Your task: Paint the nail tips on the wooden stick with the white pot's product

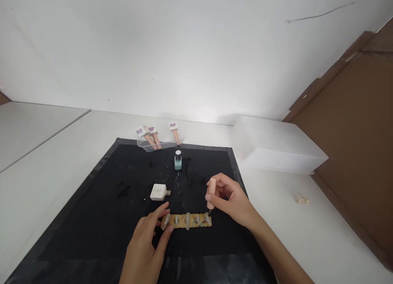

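Observation:
A tan strip [192, 226] carrying several clear false nail tips lies on the black mat [92, 218]. My left hand [147, 247] pinches the strip's left end with thumb and fingers. My right hand [231, 202] holds a peach brush cap [211, 192] upright, its brush tip touching the nail tip at the strip's right end. A white square bottle [159, 192] lies open on its side just behind the strip. A mint polish bottle [178, 161] with a white cap stands further back.
A clear tray [159, 144] holding three peach polish bottles sits at the mat's far edge. A translucent plastic box [276, 146] rests on the white table at right. Small pale bits [302, 201] lie beyond it. Brown board [359, 144] leans at far right.

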Available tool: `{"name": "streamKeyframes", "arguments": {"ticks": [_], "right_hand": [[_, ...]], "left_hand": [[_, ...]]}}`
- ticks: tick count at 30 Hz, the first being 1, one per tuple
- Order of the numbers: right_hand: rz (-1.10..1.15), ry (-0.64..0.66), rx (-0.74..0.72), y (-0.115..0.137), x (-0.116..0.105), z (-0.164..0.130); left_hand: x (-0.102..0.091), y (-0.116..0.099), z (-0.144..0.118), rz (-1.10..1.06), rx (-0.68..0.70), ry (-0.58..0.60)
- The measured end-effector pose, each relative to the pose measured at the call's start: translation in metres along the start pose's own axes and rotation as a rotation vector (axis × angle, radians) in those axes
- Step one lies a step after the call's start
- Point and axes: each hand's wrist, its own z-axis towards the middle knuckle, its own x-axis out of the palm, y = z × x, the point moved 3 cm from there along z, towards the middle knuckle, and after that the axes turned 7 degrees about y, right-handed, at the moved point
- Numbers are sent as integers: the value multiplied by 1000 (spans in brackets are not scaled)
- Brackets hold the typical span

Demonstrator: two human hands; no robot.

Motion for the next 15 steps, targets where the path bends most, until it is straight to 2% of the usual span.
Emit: {"name": "streamKeyframes", "arguments": {"ticks": [4, 10, 15], "right_hand": [[6, 157, 63, 0, 2, 0], [129, 8, 22, -2, -6, 4], [225, 189, 56, -4, -5, 2]], "left_hand": [[0, 0, 1, 18, 17, 10], [0, 0, 0, 22, 23, -31], [3, -3, -1, 12, 35, -92]]}}
